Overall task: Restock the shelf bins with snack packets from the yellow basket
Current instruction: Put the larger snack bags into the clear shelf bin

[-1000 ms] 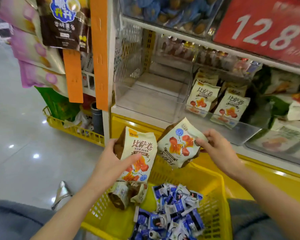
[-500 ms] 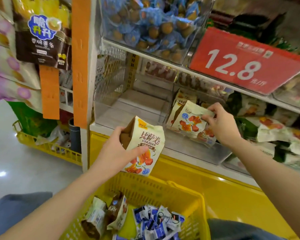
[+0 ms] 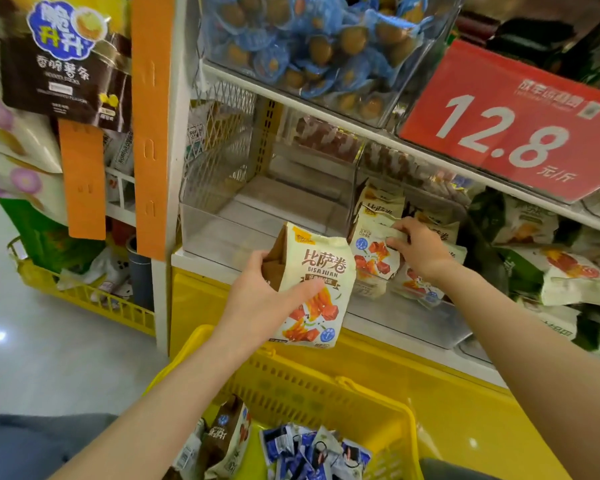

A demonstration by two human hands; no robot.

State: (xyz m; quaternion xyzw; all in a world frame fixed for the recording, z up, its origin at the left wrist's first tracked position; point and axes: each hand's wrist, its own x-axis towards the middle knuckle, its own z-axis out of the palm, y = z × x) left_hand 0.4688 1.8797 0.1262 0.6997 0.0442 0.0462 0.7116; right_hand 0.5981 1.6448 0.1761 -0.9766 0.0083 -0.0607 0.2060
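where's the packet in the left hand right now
In the left hand, the BISAJUAN packet is upright, centre frame, above the yellow basket, before the shelf's clear bin.

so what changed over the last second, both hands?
The right hand carried its packet from above the yellow basket up into the clear shelf bin, among matching packets, still gripping it. The left hand rose slightly, still holding its Bisajuan packet short of the shelf.
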